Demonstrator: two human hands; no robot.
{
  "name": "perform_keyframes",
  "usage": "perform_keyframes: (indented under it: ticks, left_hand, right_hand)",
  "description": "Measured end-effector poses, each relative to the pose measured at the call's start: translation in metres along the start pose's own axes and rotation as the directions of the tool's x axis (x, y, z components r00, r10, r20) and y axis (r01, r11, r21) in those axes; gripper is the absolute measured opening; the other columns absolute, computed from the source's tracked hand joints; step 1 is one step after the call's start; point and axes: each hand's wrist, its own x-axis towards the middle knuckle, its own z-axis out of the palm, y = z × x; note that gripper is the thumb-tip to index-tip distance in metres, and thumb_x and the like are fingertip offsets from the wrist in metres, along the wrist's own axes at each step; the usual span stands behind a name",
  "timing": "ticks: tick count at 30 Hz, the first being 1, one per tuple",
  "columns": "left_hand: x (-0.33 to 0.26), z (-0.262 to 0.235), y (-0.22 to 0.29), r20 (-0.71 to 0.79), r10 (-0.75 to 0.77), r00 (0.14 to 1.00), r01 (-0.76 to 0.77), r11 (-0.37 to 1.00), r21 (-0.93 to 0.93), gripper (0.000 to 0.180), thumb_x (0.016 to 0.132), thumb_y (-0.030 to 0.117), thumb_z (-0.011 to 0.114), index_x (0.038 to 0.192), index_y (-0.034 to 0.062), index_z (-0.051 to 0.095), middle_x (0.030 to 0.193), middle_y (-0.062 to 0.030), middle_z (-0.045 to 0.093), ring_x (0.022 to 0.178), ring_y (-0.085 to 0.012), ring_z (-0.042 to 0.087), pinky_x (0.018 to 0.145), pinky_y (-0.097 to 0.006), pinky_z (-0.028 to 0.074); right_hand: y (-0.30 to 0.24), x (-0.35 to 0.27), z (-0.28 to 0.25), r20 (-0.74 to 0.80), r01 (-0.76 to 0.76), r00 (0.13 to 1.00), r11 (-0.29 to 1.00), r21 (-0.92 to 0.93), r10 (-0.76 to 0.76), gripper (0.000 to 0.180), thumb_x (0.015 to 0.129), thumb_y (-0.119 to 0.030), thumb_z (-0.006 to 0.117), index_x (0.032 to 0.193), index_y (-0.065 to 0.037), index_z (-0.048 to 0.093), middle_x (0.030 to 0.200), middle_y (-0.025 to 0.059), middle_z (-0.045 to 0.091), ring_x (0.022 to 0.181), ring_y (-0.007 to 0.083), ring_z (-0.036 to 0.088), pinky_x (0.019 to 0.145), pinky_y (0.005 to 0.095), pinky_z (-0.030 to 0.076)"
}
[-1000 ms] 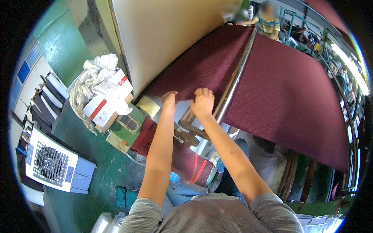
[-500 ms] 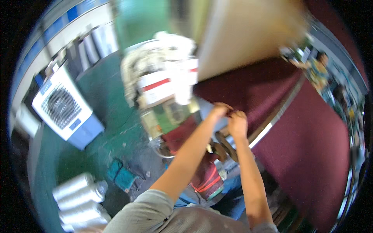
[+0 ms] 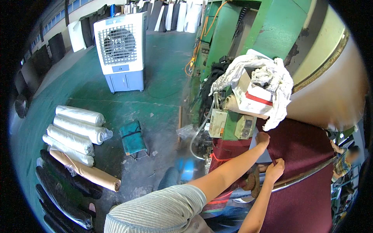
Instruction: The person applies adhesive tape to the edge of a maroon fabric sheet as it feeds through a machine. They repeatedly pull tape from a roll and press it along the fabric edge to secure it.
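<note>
A wide maroon cloth (image 3: 301,145) hangs from the big roller and runs under a long metal bar (image 3: 307,178). At its left edge is my left hand (image 3: 263,139), fingers curled in as if round the cloth's margin. Nearer to me, my right hand (image 3: 276,169) is closed in a pinch on the same edge, just above the bar. What lies inside the fingers is mostly hidden. Below my right wrist a rusty toothed wheel (image 3: 253,181) sits at the bar's end. More maroon cloth (image 3: 229,147) shows left of my forearm.
A green machine frame (image 3: 237,128) bears a white box (image 3: 254,97) draped with white rag (image 3: 281,85). An air cooler (image 3: 120,54), a small teal stool (image 3: 133,138) and wrapped rolls (image 3: 79,134) stand or lie leftward. Another person (image 3: 344,163) is at the far right.
The view has swung leftward, so the cooler and machine appear farther right. My hands, close together before, are now apart along the cloth edge, the left one farther away.
</note>
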Motion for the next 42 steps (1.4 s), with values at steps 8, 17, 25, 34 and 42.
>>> perform_keyframes:
  ticks: [8, 17, 25, 34, 42]
  left_hand:
    - [-0.042, 0.0, 0.024, 0.452, -0.108, 0.886, -0.066, 0.934, 0.352, 0.012, 0.059, 0.017, 0.072, 0.064, 0.006, 0.069, 0.074, -0.0144, 0.067, 0.073, -0.0269, 0.066, 0.064, -0.034, 0.054]
    - [-0.018, -0.002, -0.009, 0.321, 0.096, 0.942, -0.181, 0.951, 0.249, 0.017, 0.07, 0.021, 0.067, 0.073, 0.0046, 0.069, 0.084, -0.0167, 0.067, 0.082, -0.0303, 0.065, 0.075, -0.041, 0.052]
    - [-0.064, -0.016, 0.043, 0.667, -0.127, 0.734, 0.01, 0.984, 0.177, 0.02, 0.075, -0.001, 0.048, 0.077, 0.0027, 0.067, 0.067, -0.007, 0.061, 0.05, -0.0161, 0.053, 0.045, -0.028, 0.044]
    - [-0.058, -0.019, 0.051, 0.343, -0.234, 0.91, 0.19, 0.969, 0.158, 0.016, 0.078, 0.005, 0.052, 0.08, 0.0062, 0.067, 0.075, -0.0054, 0.062, 0.063, -0.0154, 0.054, 0.048, -0.028, 0.041]
    - [-0.08, -0.015, 0.048, 0.705, -0.241, 0.667, 0.074, 0.963, 0.259, 0.019, 0.074, 0.002, 0.05, 0.082, 0.0026, 0.067, 0.065, -0.0039, 0.059, 0.049, -0.0138, 0.05, 0.045, -0.023, 0.037]
  right_hand:
    - [0.0, -0.004, -0.009, -0.078, 0.074, 0.994, 0.996, -0.057, -0.079, 0.01, 0.068, 0.002, 0.055, 0.077, 0.0, 0.051, 0.079, 0.0181, 0.055, 0.083, 0.0372, 0.053, 0.074, 0.0458, 0.042]
    - [0.003, -0.011, -0.012, -0.04, -0.002, 0.999, 0.999, 0.054, 0.004, 0.012, 0.064, -0.002, 0.056, 0.075, 0.001, 0.057, 0.08, 0.0188, 0.058, 0.08, 0.037, 0.055, 0.073, 0.0429, 0.046]
    - [0.017, -0.004, -0.01, -0.102, -0.062, 0.993, 0.997, 0.04, 0.066, 0.016, 0.063, -0.003, 0.063, 0.076, -0.005, 0.054, 0.083, 0.0135, 0.055, 0.082, 0.0345, 0.054, 0.074, 0.0424, 0.045]
    - [0.019, -0.012, -0.013, -0.135, -0.209, 0.97, 0.977, -0.052, 0.2, 0.015, 0.061, 0.002, 0.061, 0.072, -0.004, 0.054, 0.079, 0.0133, 0.056, 0.078, 0.0331, 0.056, 0.072, 0.0411, 0.047]
    - [0.02, -0.008, -0.01, -0.173, -0.036, 0.983, 0.991, 0.127, 0.057, 0.009, 0.06, 0.002, 0.058, 0.065, -0.003, 0.052, 0.074, 0.0133, 0.054, 0.076, 0.0325, 0.054, 0.072, 0.0416, 0.046]
